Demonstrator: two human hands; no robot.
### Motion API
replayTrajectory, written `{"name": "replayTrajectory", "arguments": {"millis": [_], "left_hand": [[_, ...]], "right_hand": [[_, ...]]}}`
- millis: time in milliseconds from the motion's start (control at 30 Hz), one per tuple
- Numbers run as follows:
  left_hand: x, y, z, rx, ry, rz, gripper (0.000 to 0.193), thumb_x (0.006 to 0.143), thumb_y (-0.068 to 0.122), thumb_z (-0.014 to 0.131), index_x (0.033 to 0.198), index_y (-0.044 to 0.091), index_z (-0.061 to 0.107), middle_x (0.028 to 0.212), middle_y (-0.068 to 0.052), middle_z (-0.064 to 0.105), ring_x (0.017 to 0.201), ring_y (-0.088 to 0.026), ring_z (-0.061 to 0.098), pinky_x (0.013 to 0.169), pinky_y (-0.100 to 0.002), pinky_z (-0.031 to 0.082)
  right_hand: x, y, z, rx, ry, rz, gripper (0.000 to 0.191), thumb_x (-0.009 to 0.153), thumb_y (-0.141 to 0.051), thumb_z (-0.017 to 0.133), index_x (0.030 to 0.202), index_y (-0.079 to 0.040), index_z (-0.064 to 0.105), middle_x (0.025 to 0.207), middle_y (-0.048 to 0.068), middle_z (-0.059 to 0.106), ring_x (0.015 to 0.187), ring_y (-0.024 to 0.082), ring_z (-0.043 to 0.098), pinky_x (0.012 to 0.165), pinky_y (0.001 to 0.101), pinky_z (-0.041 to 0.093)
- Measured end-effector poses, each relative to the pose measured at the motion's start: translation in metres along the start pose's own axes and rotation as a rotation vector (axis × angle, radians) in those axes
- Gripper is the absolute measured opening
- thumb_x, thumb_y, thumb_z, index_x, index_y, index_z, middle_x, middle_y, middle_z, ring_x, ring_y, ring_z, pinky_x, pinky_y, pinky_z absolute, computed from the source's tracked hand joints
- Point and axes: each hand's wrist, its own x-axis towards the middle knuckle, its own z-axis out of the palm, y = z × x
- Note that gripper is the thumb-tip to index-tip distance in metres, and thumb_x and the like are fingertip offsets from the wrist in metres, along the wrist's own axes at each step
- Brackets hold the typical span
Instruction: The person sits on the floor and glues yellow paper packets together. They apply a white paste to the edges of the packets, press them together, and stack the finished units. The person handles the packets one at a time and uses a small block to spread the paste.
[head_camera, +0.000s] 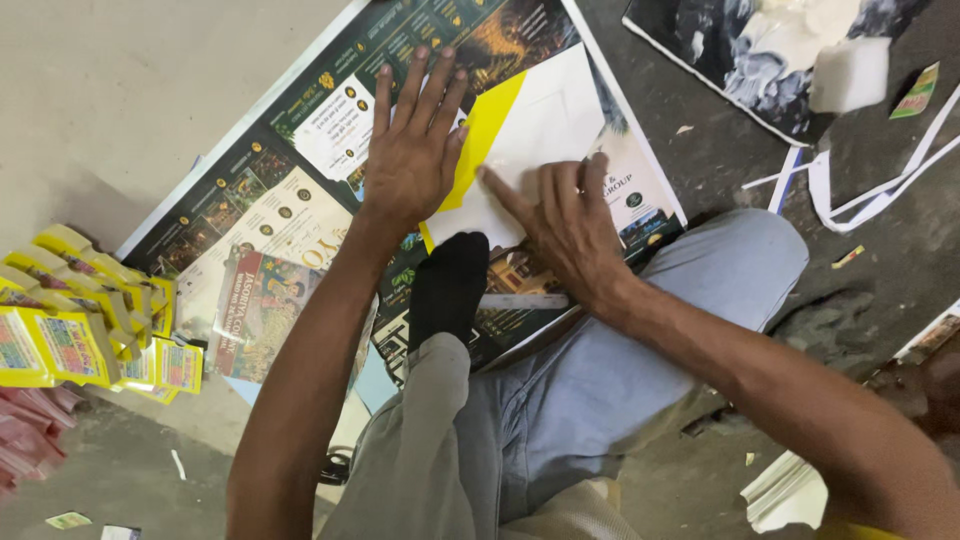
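Head view. The left hand (412, 150) lies flat, fingers spread wide and palm down, on the yellow-and-white sheet (530, 130) and the poster (300, 180) beneath it. It grips nothing; the flat pressure appears to pin the paper so that it does not slide. The right hand (565, 225) rests just beside it on the white part of the sheet, fingers loosely extended and the index finger pointing along the paper's near edge, apparently pressing a fold or an edge down. It too holds nothing.

The sheet lies on top of the large dark printed poster, which is spread on the concrete floor (120, 80) and serves as a work surface. A foot in a black sock (450, 290) rests on the poster's near edge, touching the sheet's lower corner, likely adding a third hold-down point. A pale narrow strip (522, 301) lies beside the sock, under the right wrist; its kind cannot be determined.

To the left, a stack of yellow packets (70, 330) sits well apart from the hands. White paper offcuts (870, 190) lie scattered on the floor at the right.
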Motion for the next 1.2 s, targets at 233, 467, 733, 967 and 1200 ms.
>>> {"name": "replayTrajectory", "arguments": {"millis": [233,467,733,967,1200], "left_hand": [[-0.003,-0.005,-0.03,-0.243,-0.062,0.055,0.048,0.108,0.023,0.061,0.151,0.003,0.055,0.169,-0.011,0.038,0.161,-0.031,0.017,0.131,-0.06,0.009],[0.014,0.006,-0.054,-0.094,-0.399,0.112,0.086,0.065,0.035,0.087,0.143,0.015,0.059,0.161,0.005,0.042,0.157,-0.028,0.014,0.124,-0.065,0.003],[0.027,0.016,-0.041,0.213,-0.239,0.332,0.062,0.069,0.027,0.085,0.128,0.016,0.075,0.152,0.005,0.06,0.159,-0.028,0.023,0.123,-0.075,0.007],[0.025,0.022,-0.036,0.328,-0.166,0.384,0.057,0.075,0.029,0.084,0.128,0.01,0.075,0.152,0.001,0.063,0.16,-0.033,0.025,0.125,-0.074,0.008],[0.021,0.024,-0.036,0.295,-0.21,0.343,0.059,0.069,0.026,0.083,0.125,0.011,0.075,0.15,0.002,0.063,0.16,-0.034,0.023,0.123,-0.075,0.006]], "right_hand": [[0.0,0.008,0.013,-0.171,0.042,-0.08,0.088,0.095,-0.04,0.05,0.172,-0.038,0.008,0.124,0.017,0.055,0.12,0.036,0.05,0.108,0.0599,0.031],[0.006,0.032,0.028,-0.261,0.039,-0.067,0.09,0.097,-0.031,0.055,0.174,-0.039,0.007,0.123,0.016,0.056,0.12,0.035,0.05,0.106,0.0618,0.028],[0.023,0.07,0.053,-0.257,0.084,0.034,0.088,0.103,-0.026,0.061,0.175,-0.049,0.017,0.124,0.015,0.057,0.124,0.034,0.049,0.113,0.0636,0.024],[0.033,0.091,0.066,-0.189,0.061,0.095,0.088,0.099,-0.025,0.062,0.174,-0.052,0.025,0.122,0.013,0.058,0.126,0.035,0.049,0.115,0.0633,0.019],[0.018,0.096,0.056,-0.212,0.091,0.173,0.076,0.104,-0.021,0.065,0.167,-0.043,0.029,0.123,0.015,0.058,0.129,0.037,0.048,0.116,0.0668,0.02]]}}
